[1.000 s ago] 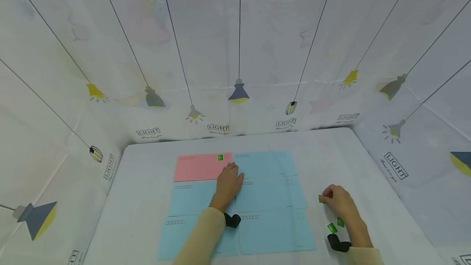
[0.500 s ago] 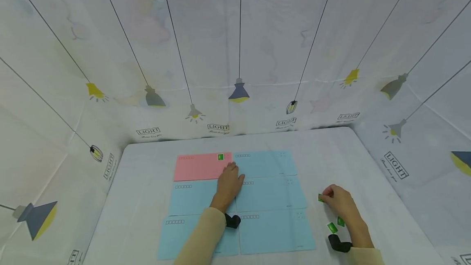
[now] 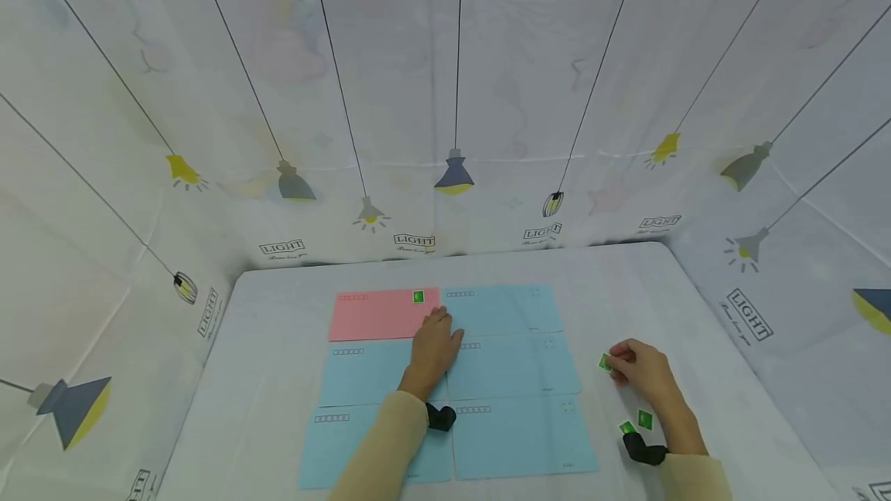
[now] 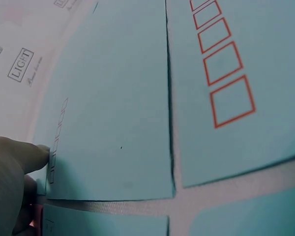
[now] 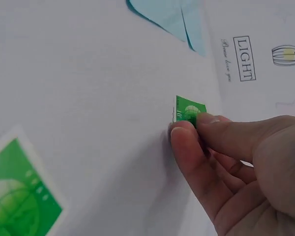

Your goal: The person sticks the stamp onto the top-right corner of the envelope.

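My right hand (image 3: pixel 642 368) pinches a green postage stamp (image 5: pixel 188 109) between thumb and fingers, over the white table right of the envelopes. Two more green stamps lie by the right wrist; one stamp (image 3: pixel 645 419) is in full view, and the wrist camera partly covers the other stamp (image 3: pixel 627 427). My left hand (image 3: pixel 433 346) rests, fingers extended, at the lower right corner of a pink envelope (image 3: pixel 376 319), overlapping the blue ones beside it. A green stamp (image 3: pixel 418 297) sits in the pink envelope's upper right corner.
Several blue envelopes, among them a top right envelope (image 3: pixel 497 311) and a bottom right envelope (image 3: pixel 522 439), lie edge to edge in two columns with the pink one. A white table (image 3: pixel 271 346) bears them, with lamp-printed cloth walls (image 3: pixel 390 99) around it.
My right hand has lifted slightly and moved a little away from me with the stamp, turning it and uncovering more of a stamp below. The left hand has stayed in place.
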Motion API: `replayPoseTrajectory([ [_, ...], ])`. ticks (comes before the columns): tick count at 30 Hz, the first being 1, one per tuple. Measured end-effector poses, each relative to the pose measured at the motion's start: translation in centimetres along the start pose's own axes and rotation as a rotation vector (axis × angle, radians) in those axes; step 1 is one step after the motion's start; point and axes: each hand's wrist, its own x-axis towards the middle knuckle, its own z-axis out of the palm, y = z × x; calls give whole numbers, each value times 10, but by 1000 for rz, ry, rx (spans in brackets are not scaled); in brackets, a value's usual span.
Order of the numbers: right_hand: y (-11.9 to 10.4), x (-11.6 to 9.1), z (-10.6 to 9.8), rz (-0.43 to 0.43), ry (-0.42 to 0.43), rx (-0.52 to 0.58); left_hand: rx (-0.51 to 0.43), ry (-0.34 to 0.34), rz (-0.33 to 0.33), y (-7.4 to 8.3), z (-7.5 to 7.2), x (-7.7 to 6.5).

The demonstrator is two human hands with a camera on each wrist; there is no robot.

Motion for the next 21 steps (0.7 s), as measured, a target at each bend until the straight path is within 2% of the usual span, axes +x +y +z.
replayPoseTrajectory([
  [8, -21, 20, -6, -86, -21, -28, -36, 22, 11, 1, -2, -1],
  [14, -43, 41, -6, -93, -37, 41, -67, 64, 33, 0, -2, -2],
  [21, -67, 67, -1, -95, -59, 79, -67, 62, 29, -1, -1, -2],
])
